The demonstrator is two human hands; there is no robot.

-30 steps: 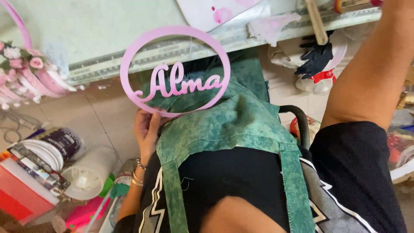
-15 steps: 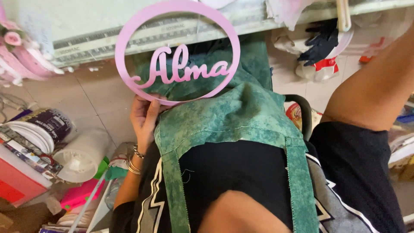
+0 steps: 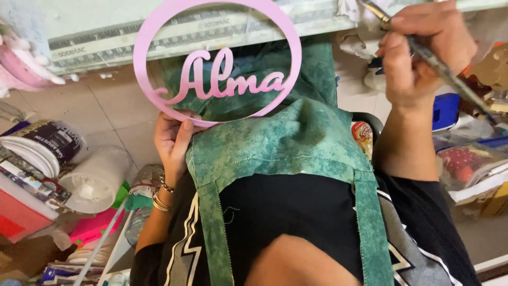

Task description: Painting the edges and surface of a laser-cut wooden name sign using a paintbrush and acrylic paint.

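Left hand (image 3: 173, 142) raised in front of the chest, thumb and fingers pinched on the lower left rim of a pink oval ring (image 3: 217, 61) with a cut-out cursive word bridging its middle. Ring held upright and slightly tilted, top edge cut off by the upper border of the view, lower rim touching the top hem of a green mottled apron (image 3: 288, 143). Behind the ring, the pale front edge of a worktable (image 3: 95, 45) running left to right, close to the ring's upper half, with only a narrow gap between. Right hand (image 3: 423, 47) up at the top right, fingers curled tight around a thin metal-ferruled brush (image 3: 439, 66), handle slanting down toward the right edge; brush tip out of sight above the frame. Open room between the two hands, filled only by apron cloth; ring and brush well apart. Gold bangles (image 3: 161, 198) on the left wrist. Lower left crowded: a stack of white plates (image 3: 32, 156), a white plastic tub (image 3: 95, 180) on its side and a red box (image 3: 18, 214). Clutter at right too, near the elbow: a blue container (image 3: 445, 111) and clear bags (image 3: 471, 164).
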